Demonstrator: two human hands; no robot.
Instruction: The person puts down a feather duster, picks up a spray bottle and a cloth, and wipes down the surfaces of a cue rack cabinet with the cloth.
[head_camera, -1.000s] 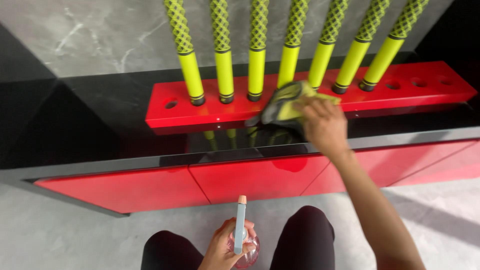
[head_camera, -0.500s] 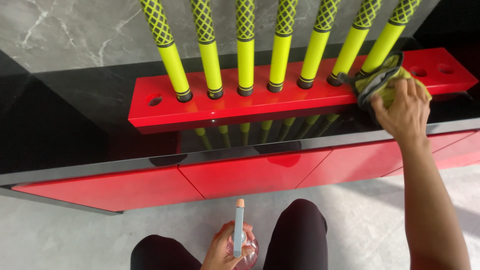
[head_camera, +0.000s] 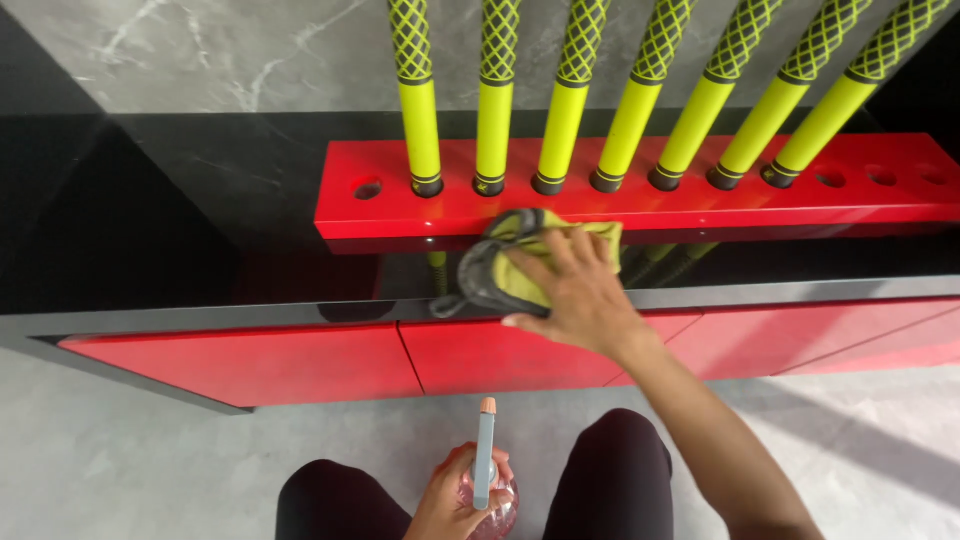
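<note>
the crumpled yellow-green and grey cleaning cloth (head_camera: 515, 262) lies pressed against the front face of the long glossy red rack (head_camera: 640, 205), just above the shiny black countertop (head_camera: 200, 230), roughly below the second and third poles from the left. the right hand (head_camera: 575, 290) lies flat over the cloth with fingers spread, palm down, pinning it to the surface rather than closing around it; the forearm runs down to the lower right corner.

the left hand (head_camera: 450, 500) sits low between the knees, fingers wrapped tightly around a clear pinkish spray bottle (head_camera: 487, 490) with a pale blue-grey nozzle head, which stands upright and well apart from the cloth.

seven poles with bright yellow shafts and black-netted grips (head_camera: 495, 110) stand in holes along the top of the red rack, leaning slightly outward like a fan. one empty round hole shows at the rack's left end and several more at its right end. the black countertop mirrors the poles' lower ends. below its edge run glossy red cabinet fronts (head_camera: 300, 365). behind the rack rises a grey marbled wall (head_camera: 200, 50), and a grey floor (head_camera: 120, 470) spreads beneath the person's dark-trousered knees (head_camera: 620, 470).
</note>
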